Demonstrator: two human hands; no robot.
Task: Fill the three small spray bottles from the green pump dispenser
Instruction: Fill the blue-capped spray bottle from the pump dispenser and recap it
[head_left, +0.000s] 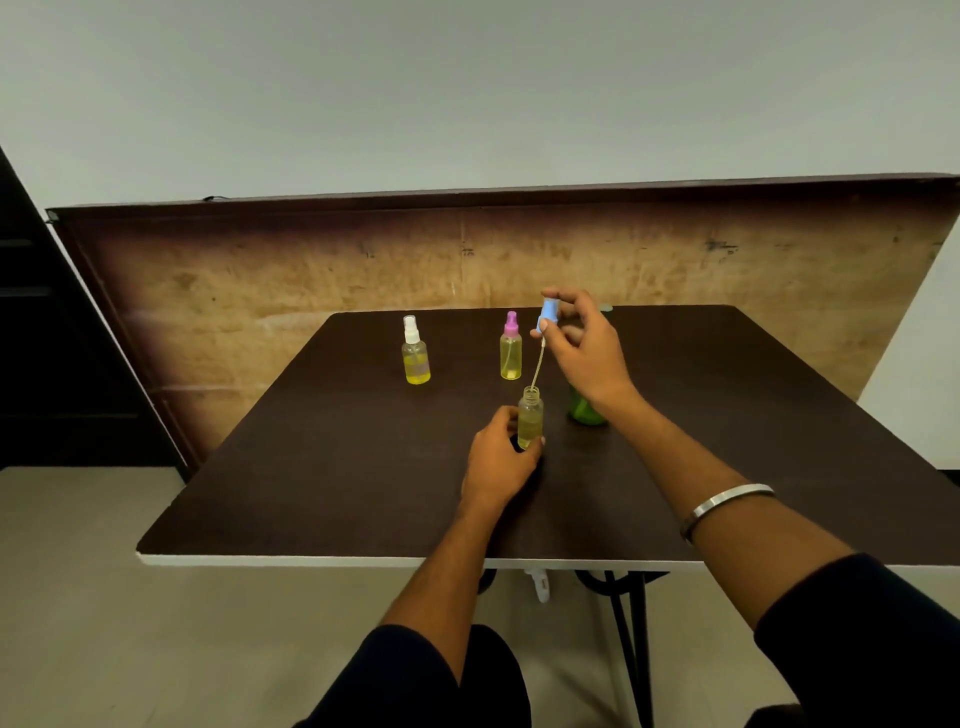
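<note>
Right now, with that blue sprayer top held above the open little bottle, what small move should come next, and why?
Probably lower the blue sprayer top straight down and screw it on. Its tube tip already sits at the open bottle's neck, the bottle holds yellow liquid, and the left hand steadies it while the right hand pinches the top.

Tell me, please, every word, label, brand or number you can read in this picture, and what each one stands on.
None can be read.
White-capped bottle: a pale patch, perhaps a label, too blurred to read.
Board behind the table: small dark marks, too small to read.
Pink-capped bottle and green dispenser: no text shows.
</note>
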